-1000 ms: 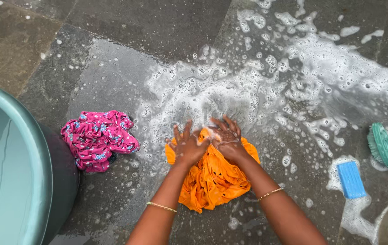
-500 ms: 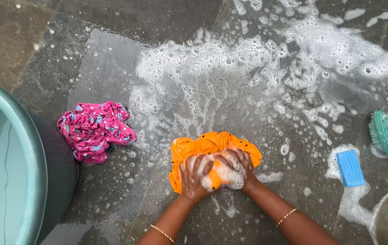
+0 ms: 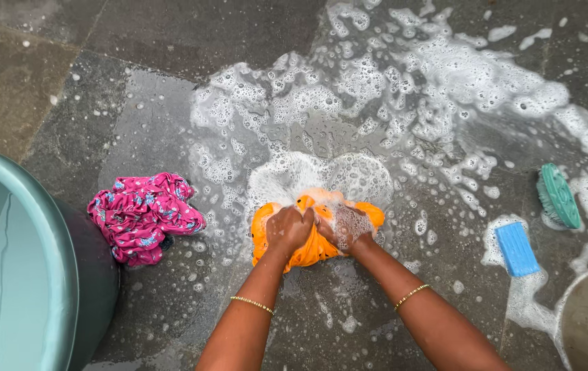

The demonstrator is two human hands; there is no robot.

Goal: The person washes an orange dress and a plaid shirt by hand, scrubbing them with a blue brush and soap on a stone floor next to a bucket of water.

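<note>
A: Where is the orange cloth (image 3: 307,240)?

B: On the wet stone floor (image 3: 136,117), right of the pink cloth (image 3: 144,215), at the near edge of the foam (image 3: 376,103).

A: And the hands?

B: The left hand (image 3: 288,229) and the right hand (image 3: 344,227) are both fists clamped on the orange cloth, touching each other.

A: Other things?

B: A blue soap bar (image 3: 516,249) and a green brush (image 3: 559,197) lie far right of it.

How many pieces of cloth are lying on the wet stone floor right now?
2. The orange cloth is bunched under the left hand and right hand in the suds; the pink patterned cloth lies beside the teal tub.
</note>
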